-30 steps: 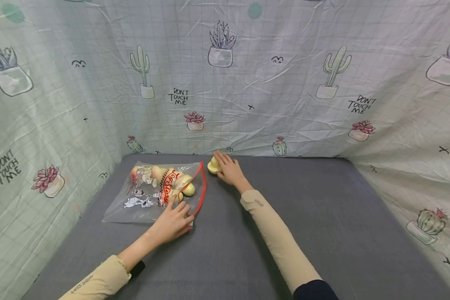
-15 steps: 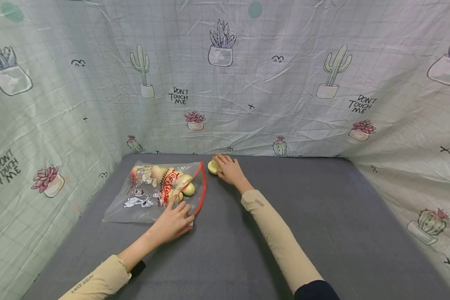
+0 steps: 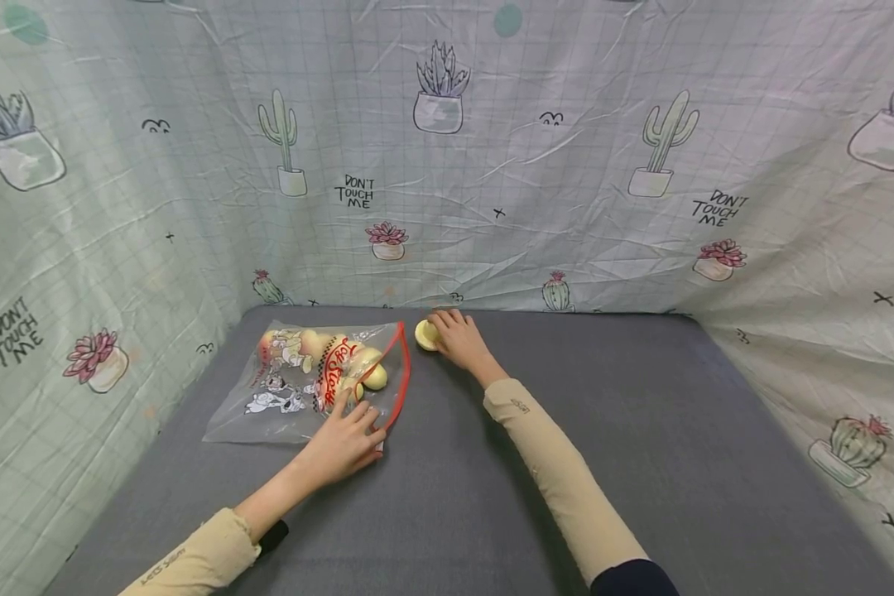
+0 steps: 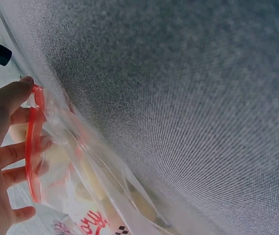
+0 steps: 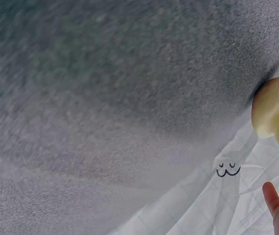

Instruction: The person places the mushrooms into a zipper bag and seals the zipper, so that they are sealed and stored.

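Observation:
A clear plastic zip bag (image 3: 253, 424) with red lettering and cartoon figures lies left of centre. Several pale yellow, rounded pieces (image 3: 376, 377) show inside it, some with a reddish tinge. At its mouth my left hand (image 3: 343, 443) pinches the red zip edge (image 4: 30, 152) near the thumb; the other fingers spread behind the plastic. Just right of the bag, my right hand (image 3: 463, 341) holds a pale yellow, rounded, two-lobed thing (image 3: 426, 336) from above. The right wrist view shows only part of this yellow thing (image 5: 271, 105); its exact kind is unclear.
A grey cloth-covered table (image 3: 566, 430) spreads under both hands. Behind and at the sides hangs a pale curtain (image 3: 447, 223) printed with potted cacti. Something small and black (image 3: 273, 536) sits beneath the left wrist.
My right hand has shifted slightly right and toward me, and the yellow thing has moved and turned a little with it. The left hand and the bag look the same.

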`<state>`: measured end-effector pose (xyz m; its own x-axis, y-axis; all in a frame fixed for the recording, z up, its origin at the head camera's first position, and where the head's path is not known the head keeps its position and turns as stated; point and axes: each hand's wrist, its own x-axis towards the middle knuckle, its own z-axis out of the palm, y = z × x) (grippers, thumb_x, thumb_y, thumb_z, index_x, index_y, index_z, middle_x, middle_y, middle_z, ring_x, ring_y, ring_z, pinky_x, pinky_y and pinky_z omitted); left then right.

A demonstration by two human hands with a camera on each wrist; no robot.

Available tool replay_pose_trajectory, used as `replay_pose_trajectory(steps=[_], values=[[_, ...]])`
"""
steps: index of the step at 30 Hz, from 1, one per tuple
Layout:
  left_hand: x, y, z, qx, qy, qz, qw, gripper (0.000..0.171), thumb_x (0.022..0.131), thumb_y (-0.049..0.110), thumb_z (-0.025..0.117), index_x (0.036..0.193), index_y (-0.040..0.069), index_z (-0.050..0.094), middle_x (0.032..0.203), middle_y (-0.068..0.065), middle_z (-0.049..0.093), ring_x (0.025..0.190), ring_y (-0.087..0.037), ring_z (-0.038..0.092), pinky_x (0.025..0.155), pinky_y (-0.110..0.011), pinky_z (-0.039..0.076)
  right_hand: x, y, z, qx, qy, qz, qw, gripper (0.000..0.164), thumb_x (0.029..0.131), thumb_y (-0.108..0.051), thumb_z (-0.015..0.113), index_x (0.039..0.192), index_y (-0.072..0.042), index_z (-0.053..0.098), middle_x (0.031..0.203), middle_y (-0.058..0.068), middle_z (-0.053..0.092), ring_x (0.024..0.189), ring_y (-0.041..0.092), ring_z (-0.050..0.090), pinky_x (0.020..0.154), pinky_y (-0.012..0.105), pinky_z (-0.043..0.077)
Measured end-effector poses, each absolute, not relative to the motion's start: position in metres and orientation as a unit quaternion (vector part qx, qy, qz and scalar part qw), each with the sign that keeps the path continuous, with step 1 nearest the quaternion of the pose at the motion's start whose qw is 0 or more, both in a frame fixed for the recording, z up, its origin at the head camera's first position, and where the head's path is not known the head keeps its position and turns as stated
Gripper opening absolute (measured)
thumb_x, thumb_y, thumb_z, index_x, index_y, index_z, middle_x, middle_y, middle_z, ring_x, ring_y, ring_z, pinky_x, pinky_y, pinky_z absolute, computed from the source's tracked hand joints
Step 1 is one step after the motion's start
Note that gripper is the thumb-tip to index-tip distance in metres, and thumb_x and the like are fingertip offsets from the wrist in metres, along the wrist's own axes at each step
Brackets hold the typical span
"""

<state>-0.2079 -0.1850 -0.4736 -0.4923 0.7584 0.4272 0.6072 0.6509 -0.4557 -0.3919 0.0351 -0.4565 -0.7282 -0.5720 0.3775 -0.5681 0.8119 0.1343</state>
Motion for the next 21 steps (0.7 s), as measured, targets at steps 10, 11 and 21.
replay_pose_trajectory(steps=[10,11,21], values=[[-0.2079,-0.1852,-0.4746,-0.4,-0.854,0.121,0.31,0.026,0.071,0.042,0.068,0.081,0.019,0.061,0.091,-0.006,0.057,0.095,-0.028,0.052,0.091,-0.057,0.033,-0.3915,0.0426,-0.4597,0.334,-0.912,-0.005,0.237,0.038,0.087,-0.027,0.055,0.124,-0.018,0.048,0.115,0.004,0.051,0.104,0.022,0.045,0.076,0.037,0.042],[-0.2079,-0.1853,-0.4749,-0.4,-0.854,0.12,0.311,0.026,0.071,0.042,0.068,0.081,0.019,0.061,0.091,-0.006,0.057,0.095,-0.028,0.053,0.091,-0.057,0.033,-0.3913,0.0429,-0.4601,0.336,-0.911,-0.004,0.238,0.039,0.087,-0.027,0.055,0.124,-0.018,0.048,0.114,0.004,0.051,0.103,0.023,0.045,0.076,0.037,0.042],[-0.2085,-0.1849,-0.4745,-0.398,-0.853,0.128,0.312,0.027,0.07,0.043,0.068,0.081,0.019,0.061,0.09,-0.005,0.057,0.094,-0.027,0.052,0.09,-0.057,0.034,-0.3879,0.0428,-0.4609,0.344,-0.908,-0.01,0.24,0.04,0.083,-0.026,0.061,0.119,-0.016,0.047,0.111,0.005,0.049,0.1,0.022,0.044,0.075,0.035,0.042]])
